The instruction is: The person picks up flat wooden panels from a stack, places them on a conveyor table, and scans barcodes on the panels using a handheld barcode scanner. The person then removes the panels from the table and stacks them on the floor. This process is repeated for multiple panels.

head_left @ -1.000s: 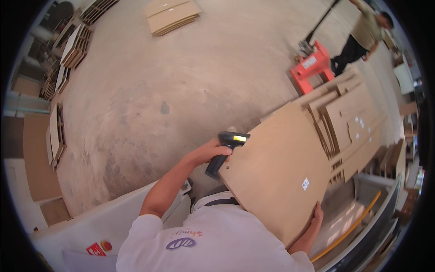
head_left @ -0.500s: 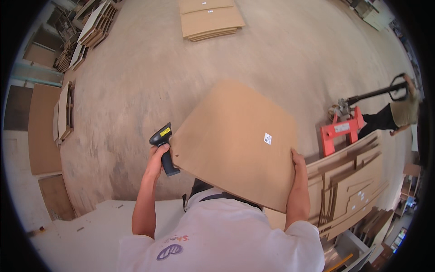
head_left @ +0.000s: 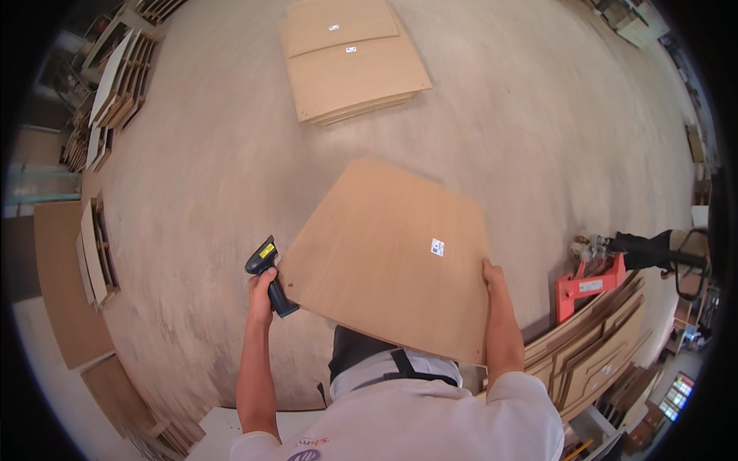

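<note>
A wide light-brown wooden panel (head_left: 377, 253) with angled edges is held out in front of my body. It carries a small white label (head_left: 437, 247) right of its middle and has a small hole near its left corner. My right hand (head_left: 493, 273) grips the panel's right edge. In my left hand (head_left: 262, 290) is a black handheld barcode scanner (head_left: 278, 296) with a yellow sticker. That hand is closed round the handle, against the panel's left corner; whether its hidden fingers also hold the panel I cannot tell.
Ahead on the floor lies a stack of similar labelled panels (head_left: 361, 77). At right, a red pallet jack (head_left: 590, 286) stands by a pile of brown boards (head_left: 600, 353), with another person (head_left: 653, 250) at its handle. More boards (head_left: 65, 276) lean along the left.
I have moved forward with the panel and scanner, so the floor stack appears nearer. The pallet jack's handle has swung lower in view, and the person there has shifted.
</note>
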Available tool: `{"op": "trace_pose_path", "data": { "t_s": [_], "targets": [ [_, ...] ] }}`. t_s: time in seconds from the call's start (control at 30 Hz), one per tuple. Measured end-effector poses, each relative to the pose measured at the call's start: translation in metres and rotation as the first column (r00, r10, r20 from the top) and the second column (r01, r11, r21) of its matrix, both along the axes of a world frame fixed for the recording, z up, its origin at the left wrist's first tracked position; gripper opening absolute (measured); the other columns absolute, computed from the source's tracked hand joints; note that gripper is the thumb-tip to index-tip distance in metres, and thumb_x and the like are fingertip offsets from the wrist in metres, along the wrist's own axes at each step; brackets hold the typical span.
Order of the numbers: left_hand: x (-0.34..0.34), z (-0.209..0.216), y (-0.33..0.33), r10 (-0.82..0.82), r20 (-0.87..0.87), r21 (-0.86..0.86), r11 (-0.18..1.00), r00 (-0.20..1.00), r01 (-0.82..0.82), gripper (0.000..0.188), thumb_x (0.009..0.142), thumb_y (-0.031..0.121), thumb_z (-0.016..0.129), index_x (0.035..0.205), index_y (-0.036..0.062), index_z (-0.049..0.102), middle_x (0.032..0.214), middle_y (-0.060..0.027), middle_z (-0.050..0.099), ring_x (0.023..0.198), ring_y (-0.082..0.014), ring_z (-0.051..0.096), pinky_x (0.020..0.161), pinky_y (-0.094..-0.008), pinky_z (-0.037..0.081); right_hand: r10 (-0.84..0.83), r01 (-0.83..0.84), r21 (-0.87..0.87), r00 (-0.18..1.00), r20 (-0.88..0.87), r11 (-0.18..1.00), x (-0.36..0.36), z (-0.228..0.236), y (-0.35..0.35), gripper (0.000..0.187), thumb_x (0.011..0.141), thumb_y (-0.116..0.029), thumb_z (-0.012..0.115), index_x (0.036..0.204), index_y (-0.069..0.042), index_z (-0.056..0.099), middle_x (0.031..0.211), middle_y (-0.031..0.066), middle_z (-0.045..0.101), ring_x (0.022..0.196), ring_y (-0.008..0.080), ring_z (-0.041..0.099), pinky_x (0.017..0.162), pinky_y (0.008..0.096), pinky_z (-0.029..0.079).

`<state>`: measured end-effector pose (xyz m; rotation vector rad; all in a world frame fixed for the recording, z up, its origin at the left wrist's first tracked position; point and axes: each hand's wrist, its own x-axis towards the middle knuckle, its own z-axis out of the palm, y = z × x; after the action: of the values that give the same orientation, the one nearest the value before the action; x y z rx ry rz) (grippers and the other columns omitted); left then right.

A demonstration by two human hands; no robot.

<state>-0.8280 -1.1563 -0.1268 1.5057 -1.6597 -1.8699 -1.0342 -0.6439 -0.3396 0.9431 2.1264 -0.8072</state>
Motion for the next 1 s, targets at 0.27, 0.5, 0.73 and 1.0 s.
{"op": "trace_pose_path", "data": {
  "t_s": [0.27,0.5,0.73,1.0],
  "targets": [
    [-0.169,-0.173,-0.158,-0.128,0.025,0.337,0.935,0.991,0.112,0.032,0.083,0.036,0.065,0.081,0.0049,0.062,0.065,-0.0014,0.058,0.054,-0.0118,0.057,0.052,-0.0252,0.047,0.322,-0.22,0.431,0.93,-0.18,0.875,-0.221,-0.026,-0.123,0.075,0.091,-0.057,0.049,0.094,0.016,0.064,0.096,0.0365,0.063,0.1,0.0488,0.06,0.087,0.0503,0.047],
    [-0.331,-0.33,-0.149,0.02,0.28,0.53,0.831,0.96,-0.171,0.036,0.078,0.045,0.069,0.083,0.0115,0.058,0.062,0.0013,0.051,0.039,-0.0092,0.042,0.035,-0.0264,0.026,0.317,-0.125,0.586,0.918,-0.238,0.801,-0.341,-0.018,-0.254,0.079,0.091,-0.06,0.049,0.088,0.017,0.064,0.087,0.0359,0.063,0.084,0.0466,0.065,0.073,0.0518,0.05],
    [-0.403,-0.335,-0.111,-0.07,0.321,0.529,0.84,0.945,-0.118,0.04,0.072,0.043,0.073,0.08,0.0071,0.058,0.058,0.0017,0.047,0.039,-0.0102,0.037,0.036,-0.0273,0.024,0.165,0.064,0.58,0.928,-0.333,0.812,-0.34,-0.097,-0.347,0.072,0.086,-0.058,0.059,0.092,0.014,0.061,0.089,0.03,0.066,0.084,0.0442,0.065,0.072,0.0509,0.05],
    [-0.363,-0.295,-0.219,-0.18,0.509,0.237,0.969,0.842,0.064,0.042,0.074,0.045,0.069,0.075,0.0027,0.065,0.057,-0.0022,0.056,0.039,-0.0112,0.045,0.032,-0.0267,0.03,-0.346,0.242,-0.376,0.907,-0.239,0.895,-0.329,-0.131,-0.491,0.034,0.088,-0.027,0.068,0.091,0.007,0.06,0.08,0.0135,0.066,0.054,0.0181,0.062,0.04,0.0287,0.046]
  ]
}}
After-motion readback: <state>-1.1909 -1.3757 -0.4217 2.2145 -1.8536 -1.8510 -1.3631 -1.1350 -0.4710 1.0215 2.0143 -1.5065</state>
